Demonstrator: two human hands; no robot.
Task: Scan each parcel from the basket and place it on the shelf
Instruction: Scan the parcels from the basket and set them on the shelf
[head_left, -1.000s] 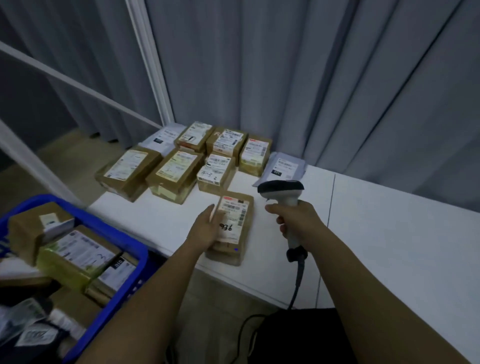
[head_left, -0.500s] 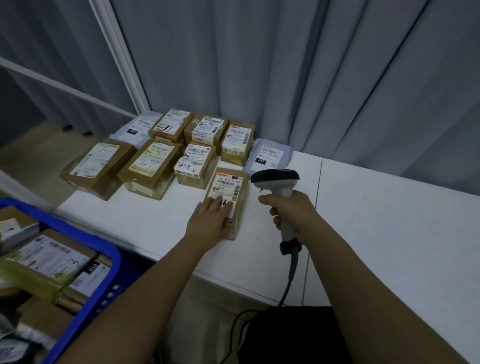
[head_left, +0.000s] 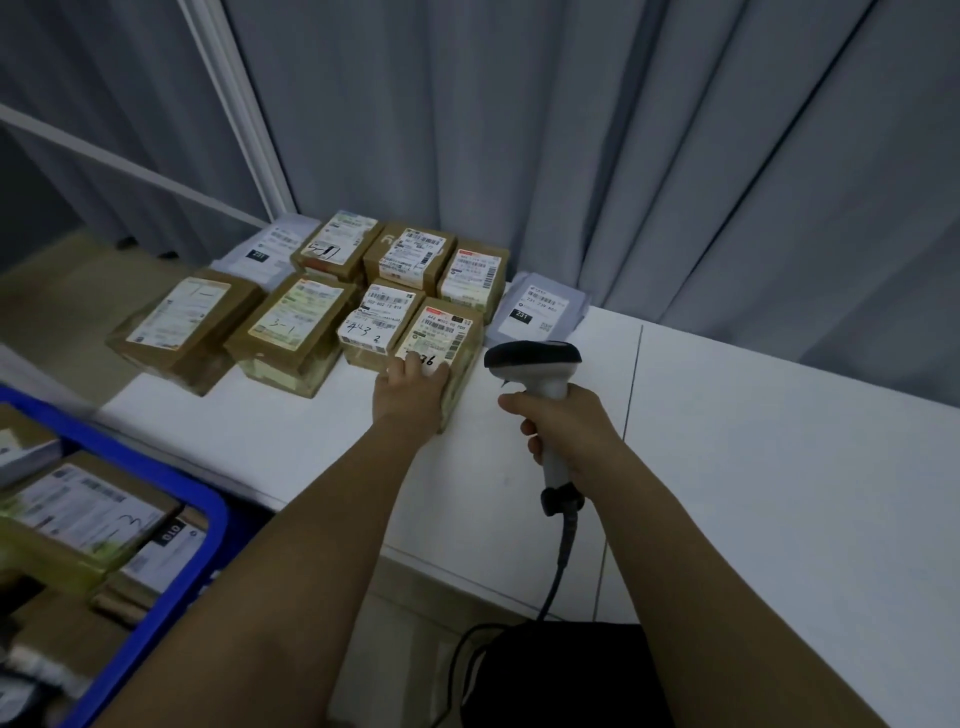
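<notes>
Several parcels in the blue basket (head_left: 156, 561) are blurred and cut off by the frame's left edge, their labels unreadable; the left hand (head_left: 410, 395) hides the near end of the brown parcel (head_left: 441, 338) and part of its handwritten number. That parcel lies on the white shelf (head_left: 753, 467), touching the row of boxes (head_left: 332, 296) behind it; the left fingers lie straight and flat on its top; just beside it, the right hand (head_left: 563, 423) is clenched around the scanner (head_left: 540, 364) handle.
</notes>
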